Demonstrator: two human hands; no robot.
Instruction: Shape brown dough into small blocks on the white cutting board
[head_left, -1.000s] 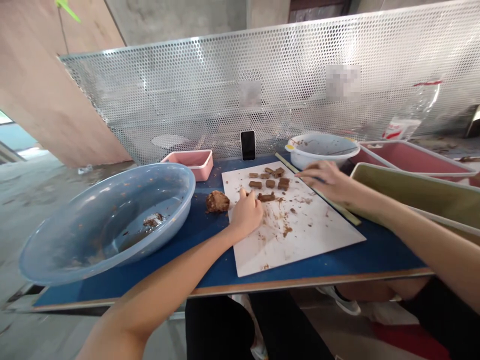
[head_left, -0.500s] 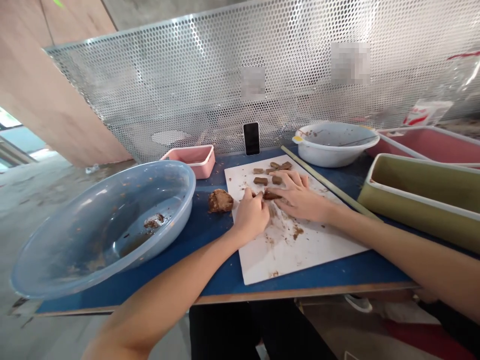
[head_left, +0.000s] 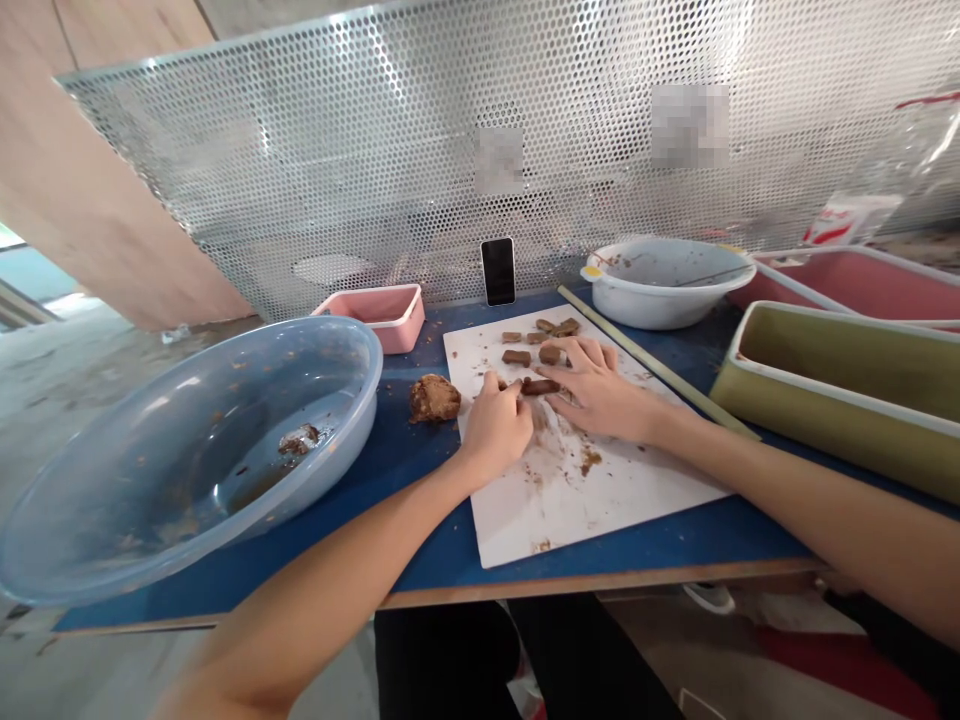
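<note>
A short brown roll of what looks like clay (head_left: 541,387) lies on the white board (head_left: 600,490) between my hands. At its left end, my left hand (head_left: 499,425) is closed, with curled fingers pinching the clay. My right hand (head_left: 600,390) is palm down with fingers apart, its fingertips touching the roll's right end. Behind them sit several short clay pieces (head_left: 516,357), one partly hidden by my right fingers. A rough brown lump of clay (head_left: 434,399) rests left of the board on the blue table. Brown smears and crumbs mark the board near me.
A big blue basin (head_left: 352,410) with a wet lump takes up the left. Behind stand a small pink tub (head_left: 405,325) and a phone (head_left: 499,272). Along the right are a wooden strip (head_left: 660,365), a white basin (head_left: 660,305), a green planter (head_left: 840,400) and a pink planter (head_left: 862,290).
My right hand has come from the board's right edge leftward onto the clay roll. My left hand has stayed at the roll's left end. The view has tilted slightly.
</note>
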